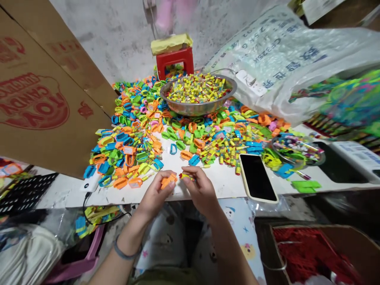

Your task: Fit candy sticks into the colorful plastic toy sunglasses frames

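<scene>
Just over the front edge of the white table (213, 186), my left hand (158, 190) is closed around an orange plastic piece (169, 181). Close on its right, my right hand (200, 189) pinches a small yellow and red piece (188, 177); the two pieces are a small gap apart. Beyond my hands lies a pile of blue, green and orange watch-like bands (121, 152) on the left. A heap of small yellow tubes (225, 148) lies to the right. Behind them a metal bowl (194, 107) is full of similar yellow and red pieces.
A large cardboard box (53, 87) stands at the left. A phone (258, 178) lies at the table edge on the right, near a small bowl of mixed pieces (298, 150). At the back are a red stool (174, 59) and a white plastic sack (267, 51).
</scene>
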`<state>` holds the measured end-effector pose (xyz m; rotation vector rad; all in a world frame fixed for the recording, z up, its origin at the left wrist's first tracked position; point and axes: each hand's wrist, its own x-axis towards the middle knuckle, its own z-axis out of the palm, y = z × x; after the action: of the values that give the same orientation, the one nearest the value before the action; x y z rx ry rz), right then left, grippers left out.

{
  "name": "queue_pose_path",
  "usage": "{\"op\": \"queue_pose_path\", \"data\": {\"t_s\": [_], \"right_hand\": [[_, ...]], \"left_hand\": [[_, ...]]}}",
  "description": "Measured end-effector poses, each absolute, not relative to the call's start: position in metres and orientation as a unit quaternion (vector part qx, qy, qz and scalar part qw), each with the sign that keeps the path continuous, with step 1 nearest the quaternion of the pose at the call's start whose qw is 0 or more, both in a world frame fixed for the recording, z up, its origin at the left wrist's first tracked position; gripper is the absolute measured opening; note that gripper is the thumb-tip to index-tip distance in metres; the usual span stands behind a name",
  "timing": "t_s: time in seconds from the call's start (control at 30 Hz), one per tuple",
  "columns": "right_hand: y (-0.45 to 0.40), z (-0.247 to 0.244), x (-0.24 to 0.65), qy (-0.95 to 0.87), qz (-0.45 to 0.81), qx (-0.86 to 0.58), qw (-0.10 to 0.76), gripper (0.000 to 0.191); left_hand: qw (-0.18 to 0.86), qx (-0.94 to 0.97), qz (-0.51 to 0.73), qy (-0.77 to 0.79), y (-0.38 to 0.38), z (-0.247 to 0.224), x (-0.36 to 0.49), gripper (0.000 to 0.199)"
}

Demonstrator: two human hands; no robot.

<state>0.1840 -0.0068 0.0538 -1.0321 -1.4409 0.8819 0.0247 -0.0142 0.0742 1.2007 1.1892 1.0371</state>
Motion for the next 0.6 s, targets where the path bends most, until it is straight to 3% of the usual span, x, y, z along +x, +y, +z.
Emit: {"op": "queue_pose_path", "data": {"t_s": [0.37,0.6], "right_hand": [[-0.009,0.056,0.185,-0.667,0.334,-0.359,0.560,0.007],[-0.012,0.057,0.185,-0.676,0.340,-0.354,0.550,0.006]], "left_hand": [[0.493,0.518,0.485,0.503,-0.022,0.078,0.024,0.048],[0.428,0.599,0.451,0.505,-0.027,0.079,0.020,0.040]]}}
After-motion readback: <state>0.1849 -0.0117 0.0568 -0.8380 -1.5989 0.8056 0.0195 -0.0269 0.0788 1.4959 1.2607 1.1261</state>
